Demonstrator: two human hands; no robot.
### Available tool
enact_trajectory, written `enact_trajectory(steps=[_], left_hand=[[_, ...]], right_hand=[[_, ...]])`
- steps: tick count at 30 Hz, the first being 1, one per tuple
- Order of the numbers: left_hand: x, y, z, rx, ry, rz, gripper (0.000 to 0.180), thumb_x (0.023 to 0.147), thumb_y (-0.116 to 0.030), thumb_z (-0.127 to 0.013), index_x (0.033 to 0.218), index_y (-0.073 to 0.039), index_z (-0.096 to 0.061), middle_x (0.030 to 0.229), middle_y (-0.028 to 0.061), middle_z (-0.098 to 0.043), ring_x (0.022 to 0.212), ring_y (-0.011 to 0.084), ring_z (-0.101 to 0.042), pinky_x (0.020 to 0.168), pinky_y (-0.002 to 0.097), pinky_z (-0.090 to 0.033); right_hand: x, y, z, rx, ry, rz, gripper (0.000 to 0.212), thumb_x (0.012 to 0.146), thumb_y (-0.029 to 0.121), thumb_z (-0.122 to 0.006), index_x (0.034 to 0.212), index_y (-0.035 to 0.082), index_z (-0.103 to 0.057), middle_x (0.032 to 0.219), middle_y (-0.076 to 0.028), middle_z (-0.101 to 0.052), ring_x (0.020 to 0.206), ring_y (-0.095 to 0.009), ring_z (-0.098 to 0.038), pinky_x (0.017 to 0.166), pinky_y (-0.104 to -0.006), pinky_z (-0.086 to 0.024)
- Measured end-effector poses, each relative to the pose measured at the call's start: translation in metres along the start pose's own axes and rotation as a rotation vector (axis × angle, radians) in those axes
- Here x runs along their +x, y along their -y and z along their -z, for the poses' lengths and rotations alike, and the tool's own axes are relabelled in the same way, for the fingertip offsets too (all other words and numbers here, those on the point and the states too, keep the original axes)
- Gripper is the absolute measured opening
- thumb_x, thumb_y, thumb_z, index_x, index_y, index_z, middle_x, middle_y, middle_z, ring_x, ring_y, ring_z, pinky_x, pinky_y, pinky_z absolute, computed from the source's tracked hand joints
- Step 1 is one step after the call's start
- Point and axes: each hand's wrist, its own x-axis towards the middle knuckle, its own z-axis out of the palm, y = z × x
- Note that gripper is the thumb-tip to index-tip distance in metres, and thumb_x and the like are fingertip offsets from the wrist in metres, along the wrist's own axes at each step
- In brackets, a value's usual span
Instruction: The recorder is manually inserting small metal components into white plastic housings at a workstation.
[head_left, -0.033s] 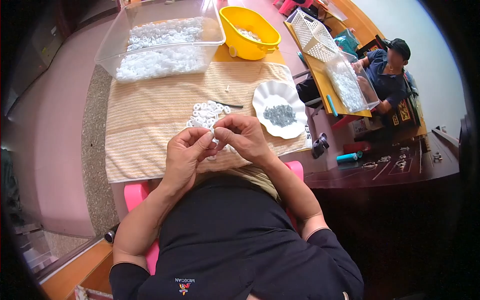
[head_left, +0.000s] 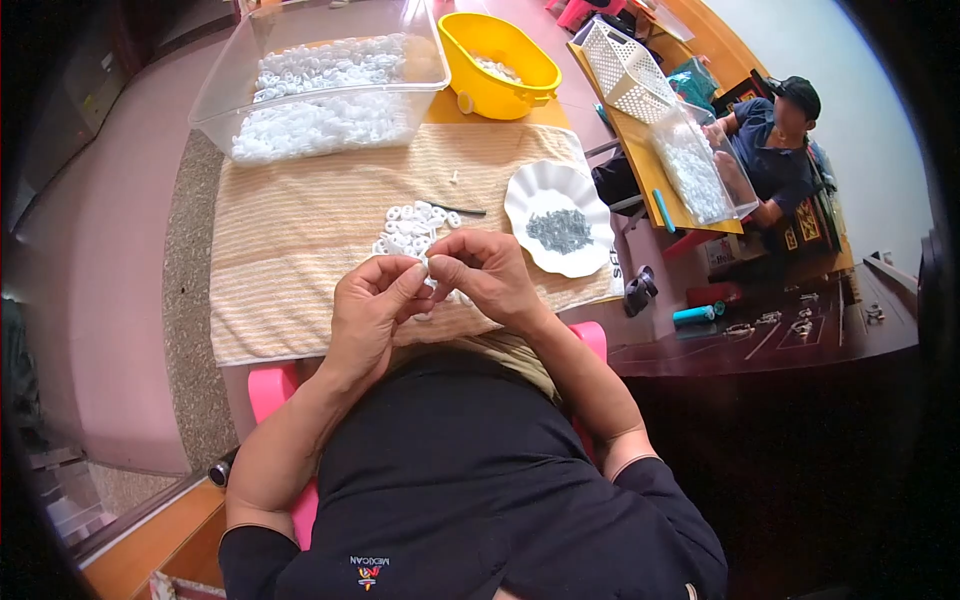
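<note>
My left hand (head_left: pixel 368 312) and my right hand (head_left: pixel 492 276) meet fingertip to fingertip over a striped beige cloth (head_left: pixel 290 250). Between the fingertips of both hands is pinched a small white ring piece (head_left: pixel 425 267). Just beyond the hands lies a loose pile of the same white rings (head_left: pixel 408 228). A thin dark tool (head_left: pixel 462 211) rests beside the pile. To the right stands a white scalloped plate (head_left: pixel 528 192) holding a heap of small grey parts (head_left: pixel 560 230).
A clear plastic bin (head_left: pixel 225 95) of white pieces and a yellow bowl (head_left: pixel 520 95) stand at the back. Another person (head_left: pixel 775 150) sits at the right behind a clear bin (head_left: pixel 700 175) and a white basket (head_left: pixel 625 60). A dark table (head_left: pixel 800 345) is at the right.
</note>
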Motion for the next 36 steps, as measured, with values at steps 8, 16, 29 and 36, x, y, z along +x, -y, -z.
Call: enact_trajectory(steps=[8,16,29,36], left_hand=[[-0.001,-0.001,-0.003,0.04,0.053,0.041,0.013,0.094,-0.014,-0.06,0.099,-0.002,-0.062,0.09,0.0054,-0.065,0.078,0.0119,-0.064,0.071,0.0257,-0.056],[-0.003,0.003,-0.001,0.104,0.083,0.008,0.016,0.096,-0.017,-0.058,0.101,-0.002,-0.061,0.091,0.0054,-0.064,0.08,0.0115,-0.064,0.073,0.026,-0.056],[-0.006,0.0,-0.005,0.06,0.102,0.039,0.016,0.098,-0.017,-0.055,0.103,-0.002,-0.055,0.082,0.0087,-0.065,0.07,0.0146,-0.065,0.064,0.0289,-0.058],[-0.007,0.001,-0.009,0.052,0.083,0.011,0.013,0.095,-0.015,-0.058,0.103,-0.004,-0.056,0.087,0.0079,-0.065,0.075,0.0149,-0.066,0.07,0.0299,-0.059]], right_hand=[[-0.008,0.001,-0.003,-0.048,-0.048,0.062,0.013,0.088,0.005,-0.067,0.095,-0.005,-0.066,0.076,-0.006,-0.067,0.069,-0.01,-0.065,0.06,-0.0227,-0.054],[-0.014,0.003,0.003,-0.206,-0.039,0.039,0.008,0.087,0.002,-0.067,0.092,-0.003,-0.064,0.078,-0.003,-0.065,0.072,-0.008,-0.061,0.064,-0.0211,-0.051],[0.023,0.036,0.128,-1.324,-0.135,-0.088,0.018,0.078,0.013,-0.068,0.093,0.003,-0.068,0.084,-0.013,-0.069,0.082,-0.027,-0.067,0.075,-0.0357,-0.052],[0.031,0.028,0.121,-1.361,-0.113,-0.218,0.02,0.075,0.011,-0.064,0.093,0.004,-0.069,0.087,-0.014,-0.069,0.088,-0.029,-0.066,0.079,-0.037,-0.05]])
